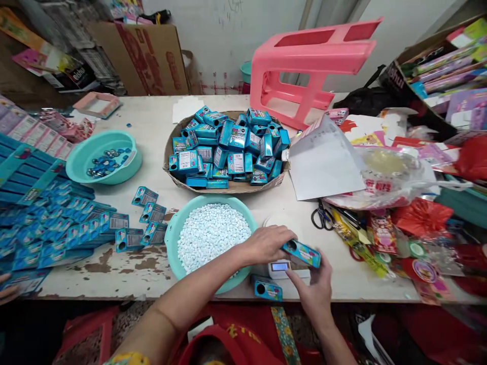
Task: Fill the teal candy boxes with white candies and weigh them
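Observation:
A small blue candy box [302, 253] with a round dark window is held above a white digital scale [279, 268] with a lit display. My left hand [268, 246] is closed at the box's left end, its fingertips bent down and partly hidden. Around the right end curl the fingers of my right hand [317, 286], its thumb pointing toward the scale. Another blue candy box [268, 290] lies at the table edge below the scale. Left of my hands, a turquoise basin [171, 238] is full of small pale candies [213, 235], and my left forearm crosses over its rim.
Behind the basin, a cardboard tray [167, 165] is heaped with blue boxes. Flat and standing blue boxes [64, 223] cover the left, near a co-worker's hand [9, 289]. A second basin [102, 175], scissors [322, 217], papers [323, 157] and a pink stool [262, 71] stand around.

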The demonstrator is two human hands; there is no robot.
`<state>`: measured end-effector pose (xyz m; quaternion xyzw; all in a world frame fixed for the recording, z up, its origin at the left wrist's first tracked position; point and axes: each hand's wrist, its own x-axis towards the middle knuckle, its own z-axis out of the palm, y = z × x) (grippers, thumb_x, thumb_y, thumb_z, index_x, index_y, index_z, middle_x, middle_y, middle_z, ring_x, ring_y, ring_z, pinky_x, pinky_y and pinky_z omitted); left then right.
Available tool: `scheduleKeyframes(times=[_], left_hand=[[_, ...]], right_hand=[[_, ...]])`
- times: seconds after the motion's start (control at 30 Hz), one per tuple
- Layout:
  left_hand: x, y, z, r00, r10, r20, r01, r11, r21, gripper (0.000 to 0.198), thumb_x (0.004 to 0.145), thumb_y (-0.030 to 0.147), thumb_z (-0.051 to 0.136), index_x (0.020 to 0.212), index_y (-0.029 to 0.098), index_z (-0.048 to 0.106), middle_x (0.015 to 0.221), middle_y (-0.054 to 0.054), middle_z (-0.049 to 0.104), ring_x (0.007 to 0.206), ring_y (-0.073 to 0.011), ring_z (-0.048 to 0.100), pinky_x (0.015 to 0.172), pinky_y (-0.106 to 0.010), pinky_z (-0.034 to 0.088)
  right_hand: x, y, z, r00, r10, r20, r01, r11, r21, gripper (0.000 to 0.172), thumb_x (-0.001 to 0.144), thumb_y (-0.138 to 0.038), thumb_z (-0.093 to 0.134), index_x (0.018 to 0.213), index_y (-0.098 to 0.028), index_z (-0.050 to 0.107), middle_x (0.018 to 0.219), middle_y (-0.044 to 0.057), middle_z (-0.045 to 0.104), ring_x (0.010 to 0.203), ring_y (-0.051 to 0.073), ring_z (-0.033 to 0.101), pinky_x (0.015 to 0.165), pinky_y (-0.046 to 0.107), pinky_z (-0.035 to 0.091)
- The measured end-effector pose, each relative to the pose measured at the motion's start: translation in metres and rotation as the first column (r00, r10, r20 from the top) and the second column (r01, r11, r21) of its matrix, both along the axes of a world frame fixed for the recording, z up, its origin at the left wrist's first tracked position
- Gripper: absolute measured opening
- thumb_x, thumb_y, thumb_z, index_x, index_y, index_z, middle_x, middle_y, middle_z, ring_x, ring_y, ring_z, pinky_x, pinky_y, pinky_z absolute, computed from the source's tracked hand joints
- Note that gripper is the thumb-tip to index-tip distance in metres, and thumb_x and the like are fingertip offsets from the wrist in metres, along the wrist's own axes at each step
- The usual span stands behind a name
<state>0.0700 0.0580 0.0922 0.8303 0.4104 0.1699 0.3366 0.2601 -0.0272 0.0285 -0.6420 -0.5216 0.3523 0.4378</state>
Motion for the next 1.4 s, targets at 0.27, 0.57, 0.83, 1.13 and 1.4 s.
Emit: scheduleKeyframes(times=[0.27, 0.57, 0.83, 1.13, 1.4], left_hand=[[-0.084, -0.016, -0.066, 0.712, 0.564, -0.419, -0.626, 0.779, -0.016, 0.031, 0.091, 0.041, 0.043, 0.105, 0.017, 0.058, 0.108, -0.012, 0.060, 0.107, -0.0261, 0.053, 0.088, -0.036, 0.041], [-0.104, -0.033, -0.066, 0.374, 0.912, 0.169, -0.650, 0.387, -0.654, 0.025, 0.080, 0.040, 0.048, 0.068, 0.019, 0.044, 0.056, 0.003, 0.046, 0.046, -0.0103, 0.043, 0.046, -0.022, 0.033], [-0.077, -0.035, 0.023, -0.160, 0.808, 0.567, -0.268, 0.518, -0.812, 0.031, 0.079, 0.038, 0.054, 0.058, 0.017, 0.046, 0.053, 0.002, 0.043, 0.041, -0.0075, 0.040, 0.039, -0.020, 0.030], [-0.063, -0.029, 0.033, -0.182, 0.771, 0.610, -0.401, 0.508, -0.762, 0.045, 0.081, 0.048, 0.060, 0.056, 0.016, 0.039, 0.052, 0.005, 0.030, 0.040, -0.0044, 0.032, 0.038, -0.017, 0.024], [-0.113, -0.031, -0.024, 0.443, 0.876, 0.190, -0.807, 0.482, -0.340, 0.028, 0.075, 0.049, 0.060, 0.067, 0.022, 0.058, 0.078, -0.006, 0.062, 0.078, -0.0220, 0.058, 0.065, -0.031, 0.047]], right_hand=[[-0.028, 0.035, 0.041, 0.983, 0.036, -0.183, -0.073, 0.977, -0.201, 0.047, 0.058, -0.041, 0.081, 0.094, -0.016, 0.064, 0.086, 0.008, 0.073, 0.079, 0.025, 0.068, 0.074, 0.040, 0.056], [-0.069, 0.030, 0.048, 0.948, 0.283, -0.144, -0.302, 0.944, -0.134, 0.039, 0.068, -0.040, 0.075, 0.098, -0.021, 0.061, 0.085, 0.002, 0.071, 0.077, 0.021, 0.066, 0.072, 0.033, 0.052], [-0.103, 0.029, 0.042, 0.848, 0.505, 0.161, -0.510, 0.860, -0.010, 0.034, 0.072, -0.032, 0.072, 0.103, -0.023, 0.059, 0.096, 0.004, 0.065, 0.091, 0.024, 0.061, 0.079, 0.035, 0.047], [-0.111, 0.035, 0.042, 0.854, 0.513, 0.087, -0.513, 0.858, -0.020, 0.034, 0.072, -0.030, 0.073, 0.102, -0.022, 0.059, 0.097, 0.004, 0.064, 0.092, 0.023, 0.060, 0.080, 0.034, 0.047], [-0.051, 0.049, 0.039, 0.918, 0.269, -0.290, -0.294, 0.955, -0.046, 0.040, 0.067, -0.035, 0.076, 0.100, -0.018, 0.060, 0.094, 0.005, 0.066, 0.086, 0.021, 0.063, 0.078, 0.035, 0.051]])
